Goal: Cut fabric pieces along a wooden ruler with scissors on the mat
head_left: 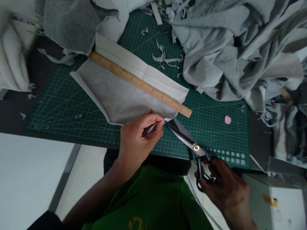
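A green cutting mat [208, 111] printed with a fine pale grid covers much of a dark tabletop [14, 116]; rows of white circles and squares run near its lower right corner. Past the table's near edge at the right stands a box-shaped grey-green thing [255, 195] with a white side. A large heap of soft grey fabric [216, 48], deeply folded and rumpled, spreads over the mat's upper right, and thin, curling cloth scraps [164, 57] lie beside it. A small pink block [227, 119] with rounded corners sits alone on the mat.

Near the mat's middle lies an angular grey fabric piece [115, 92], matte and slightly mottled, with a narrow pale border and a smooth cream band [144, 72] along its far side. A flat wooden ruler [141, 84] rests diagonally on it beside the band, one end jutting past the cloth. The left hand [141, 134] pinches the piece's near edge between thumb and forefinger. The right hand [225, 188] has its fingers curled around the black handles of metal scissors [196, 148], whose brass-coloured pivot shines; the blades are parted narrowly, tips at that edge, just beside the pinching fingertips.
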Motion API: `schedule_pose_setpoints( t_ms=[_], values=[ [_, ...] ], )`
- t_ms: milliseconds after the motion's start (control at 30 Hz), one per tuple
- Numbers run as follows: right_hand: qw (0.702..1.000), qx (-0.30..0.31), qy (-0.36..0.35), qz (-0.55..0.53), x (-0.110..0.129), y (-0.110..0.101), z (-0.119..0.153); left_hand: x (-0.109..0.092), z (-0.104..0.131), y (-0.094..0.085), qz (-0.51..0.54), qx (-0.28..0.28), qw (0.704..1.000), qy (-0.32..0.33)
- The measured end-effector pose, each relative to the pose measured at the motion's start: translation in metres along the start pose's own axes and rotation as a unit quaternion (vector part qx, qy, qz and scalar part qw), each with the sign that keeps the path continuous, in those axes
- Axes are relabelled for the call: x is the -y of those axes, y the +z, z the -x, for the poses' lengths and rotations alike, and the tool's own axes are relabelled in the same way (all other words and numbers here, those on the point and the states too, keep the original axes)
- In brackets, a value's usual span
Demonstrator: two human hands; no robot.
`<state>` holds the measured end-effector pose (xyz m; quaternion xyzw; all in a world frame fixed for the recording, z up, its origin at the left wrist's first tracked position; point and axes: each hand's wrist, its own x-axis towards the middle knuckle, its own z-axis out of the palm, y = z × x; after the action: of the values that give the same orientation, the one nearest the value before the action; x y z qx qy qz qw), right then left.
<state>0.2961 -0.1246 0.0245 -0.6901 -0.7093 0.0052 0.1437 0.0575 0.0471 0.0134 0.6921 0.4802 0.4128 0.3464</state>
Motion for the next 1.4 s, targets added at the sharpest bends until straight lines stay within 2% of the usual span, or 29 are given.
schedule_pose_setpoints(
  t_ms=[200,500,733,1000,1167,1300,1400],
  values=[
    [1.0,-0.009,-0.016,0.007,-0.004,0.0,-0.001,0.001,0.0,-0.001,-0.015,0.005,1.0,0.02],
    [0.999,0.005,0.031,0.006,-0.001,0.001,0.005,0.005,-0.001,0.0,-0.034,0.001,0.999,0.034],
    [1.0,0.005,-0.016,0.022,-0.001,-0.003,0.001,0.005,0.0,0.002,-0.045,0.003,0.998,0.039],
    [0.999,0.031,-0.014,-0.001,0.005,-0.004,0.006,0.006,0.001,0.002,-0.061,-0.007,0.997,0.046],
    [0.997,0.041,0.03,-0.057,0.009,0.0,0.007,0.006,0.0,0.003,-0.052,-0.006,0.998,0.048],
    [0.976,0.072,0.155,-0.135,0.016,0.002,0.018,0.004,-0.001,0.004,-0.045,0.01,0.996,0.072],
    [0.962,0.061,0.227,-0.141,0.019,-0.002,0.026,0.002,-0.005,0.001,-0.043,0.043,0.992,0.112]
  ],
)
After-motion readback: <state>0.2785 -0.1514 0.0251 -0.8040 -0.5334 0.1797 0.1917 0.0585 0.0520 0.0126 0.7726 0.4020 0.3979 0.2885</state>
